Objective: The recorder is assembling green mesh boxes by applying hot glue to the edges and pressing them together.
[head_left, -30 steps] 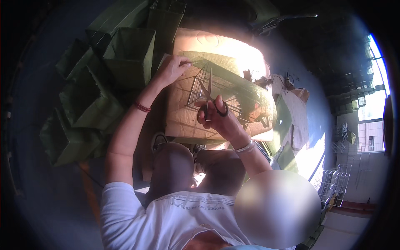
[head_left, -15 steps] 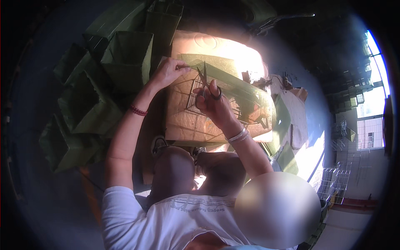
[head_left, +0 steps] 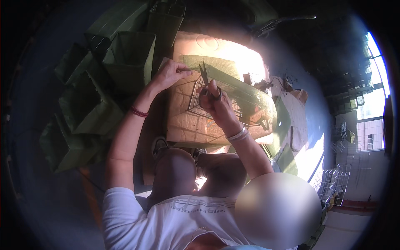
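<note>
Pinching green mesh (head_left: 229, 77) edge w/ L hand (head_left: 168, 75), pressing fingertips tog.; gripping scissors (head_left: 205, 77) w/ R hand (head_left: 218, 103), curling fingers round them, holding blades nearly closed nr mesh.

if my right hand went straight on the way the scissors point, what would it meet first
Most likely the green mesh by the tips of the scissors in your right hand; whether the blades already touch it is hard to tell from this view.
</note>
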The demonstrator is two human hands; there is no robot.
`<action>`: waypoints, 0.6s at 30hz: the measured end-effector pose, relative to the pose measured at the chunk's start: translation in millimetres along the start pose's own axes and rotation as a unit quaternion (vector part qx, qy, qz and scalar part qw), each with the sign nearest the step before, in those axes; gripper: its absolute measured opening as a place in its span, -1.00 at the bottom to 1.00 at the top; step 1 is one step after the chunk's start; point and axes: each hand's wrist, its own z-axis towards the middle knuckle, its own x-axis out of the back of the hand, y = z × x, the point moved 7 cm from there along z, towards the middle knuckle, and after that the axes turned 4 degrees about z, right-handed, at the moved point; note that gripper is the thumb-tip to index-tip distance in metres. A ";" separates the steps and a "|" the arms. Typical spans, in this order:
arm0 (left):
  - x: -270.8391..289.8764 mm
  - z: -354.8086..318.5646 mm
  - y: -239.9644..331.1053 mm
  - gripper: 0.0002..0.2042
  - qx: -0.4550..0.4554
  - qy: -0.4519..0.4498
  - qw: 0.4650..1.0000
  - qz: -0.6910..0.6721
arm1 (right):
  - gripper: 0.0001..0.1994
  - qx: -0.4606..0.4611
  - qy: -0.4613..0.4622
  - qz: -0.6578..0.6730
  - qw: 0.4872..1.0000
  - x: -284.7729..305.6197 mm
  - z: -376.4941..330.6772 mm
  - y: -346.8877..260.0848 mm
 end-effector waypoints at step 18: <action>1.1 -2.0 -7.6 -0.81 0.017 -0.015 1.000 -0.012 | -0.44 0.033 -0.024 -0.090 0.995 -3.8 -0.5 -8.0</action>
